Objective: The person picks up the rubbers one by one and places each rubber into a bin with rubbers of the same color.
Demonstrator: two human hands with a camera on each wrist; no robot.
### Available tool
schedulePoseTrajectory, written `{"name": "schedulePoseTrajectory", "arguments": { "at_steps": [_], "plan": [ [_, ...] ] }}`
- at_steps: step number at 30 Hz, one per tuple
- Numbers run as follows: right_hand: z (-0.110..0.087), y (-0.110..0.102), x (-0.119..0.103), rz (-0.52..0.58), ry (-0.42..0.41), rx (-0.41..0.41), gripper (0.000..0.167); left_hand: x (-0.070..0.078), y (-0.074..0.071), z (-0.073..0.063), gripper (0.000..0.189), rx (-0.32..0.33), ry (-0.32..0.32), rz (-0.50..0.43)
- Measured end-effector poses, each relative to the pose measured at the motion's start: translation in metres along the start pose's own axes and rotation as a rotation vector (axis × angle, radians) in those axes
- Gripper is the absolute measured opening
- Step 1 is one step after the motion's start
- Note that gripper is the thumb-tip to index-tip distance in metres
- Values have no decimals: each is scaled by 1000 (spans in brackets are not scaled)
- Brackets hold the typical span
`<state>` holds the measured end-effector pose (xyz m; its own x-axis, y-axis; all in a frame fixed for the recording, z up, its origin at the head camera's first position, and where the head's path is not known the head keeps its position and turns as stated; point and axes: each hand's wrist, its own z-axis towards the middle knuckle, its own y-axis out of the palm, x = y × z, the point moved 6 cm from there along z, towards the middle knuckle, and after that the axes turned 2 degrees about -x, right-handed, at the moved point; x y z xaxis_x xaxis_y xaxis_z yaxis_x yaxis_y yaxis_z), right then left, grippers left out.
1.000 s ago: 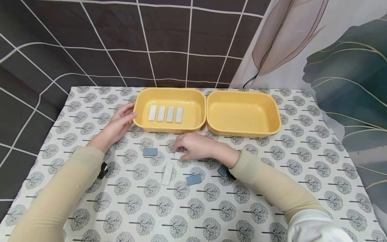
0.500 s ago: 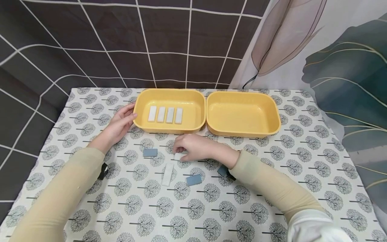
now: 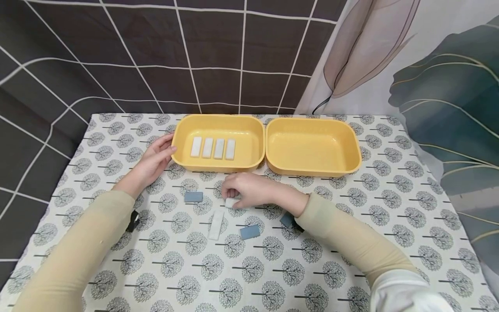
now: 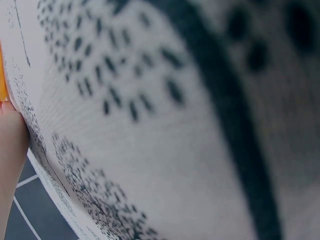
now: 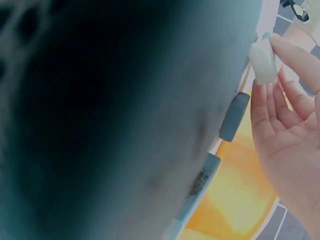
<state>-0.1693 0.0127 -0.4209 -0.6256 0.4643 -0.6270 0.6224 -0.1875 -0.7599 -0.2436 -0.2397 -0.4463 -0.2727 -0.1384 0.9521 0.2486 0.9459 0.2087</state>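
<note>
My left hand (image 3: 153, 159) rests against the left end of the left yellow bin (image 3: 218, 168), its fingers relaxed and its thumb at the rim. Inside that bin several white blocks (image 3: 207, 148) lie in a row. In front of the bins, my right hand (image 3: 252, 190) pinches a small white block (image 5: 263, 61) between thumb and fingers, low over the tablecloth; the head view shows only part of this block. Another white block (image 3: 216, 225) lies nearer me on the cloth. Blue-grey blocks lie around the right hand: one to the left (image 3: 193, 196), one nearer me (image 3: 250, 232).
A second yellow bin (image 3: 313, 171) stands right beside the first, with nothing seen in it. A further blue-grey block (image 3: 287, 219) is partly under the right wrist. The tree-print tablecloth (image 3: 187, 268) covers the table, and a dark tiled backdrop (image 3: 218, 47) rises behind.
The fingers of my right hand have shifted very slightly at the white block, of which a little more shows. My left hand, the bins and the other blocks stay in place.
</note>
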Motion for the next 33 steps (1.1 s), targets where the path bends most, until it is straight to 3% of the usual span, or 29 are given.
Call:
{"name": "schedulePoseTrajectory", "arguments": {
  "at_steps": [9, 24, 33],
  "plan": [
    [-1, 0, -6, 62, -46, 6, 21, -1, 0, 0, 71, 0, 0, -6],
    [-16, -19, -19, -27, -50, -14, 14, 0, -1, 0, 71, -1, 15, -12],
    [-27, -42, -23, -91, -80, 14, 13, 0, -1, 0, 70, -6, 14, 7]
  ]
}}
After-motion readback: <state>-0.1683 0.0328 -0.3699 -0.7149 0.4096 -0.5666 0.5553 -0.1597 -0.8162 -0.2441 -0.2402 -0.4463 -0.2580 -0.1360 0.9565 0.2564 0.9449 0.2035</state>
